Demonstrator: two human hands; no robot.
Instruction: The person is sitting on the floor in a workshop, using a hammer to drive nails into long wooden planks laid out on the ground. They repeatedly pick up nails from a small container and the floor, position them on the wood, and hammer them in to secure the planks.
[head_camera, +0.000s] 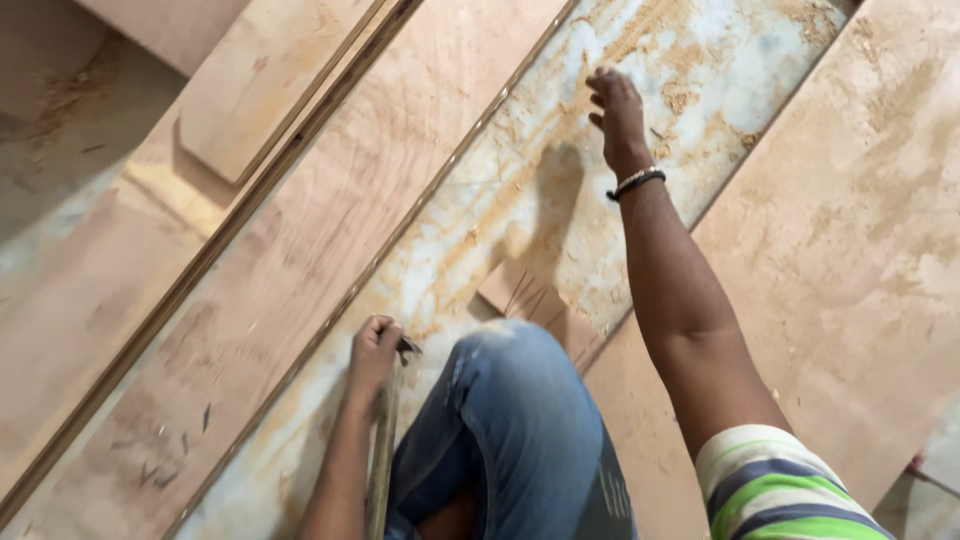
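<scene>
R hand (616, 108): arm stretched fwd, fingers loosely curled, holding nothing, resting on dusty floor (560, 200).
L hand (372, 352): fist closed on hammer (383, 440) near its head, by bent knee (515, 380).
Hammer: wood handle, dark head; handle runs down under L wrist.
Boards (330, 220): plywood, just left of L hand.

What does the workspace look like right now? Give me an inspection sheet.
Surface: dusty floor strip between plywood boards, smeared with sawdust.
Job's things: wooden-handled tool gripped in left hand; its dark head shows at the fist.
Clutter: small wood offcut by the knee; sawdust piles.
Grippers: left hand shut on the tool; right hand reaches out, fingers curled at the floor strip, holding nothing visible.
Cables: nothing seen.
Surroundings: large plywood boards both sides.
</scene>
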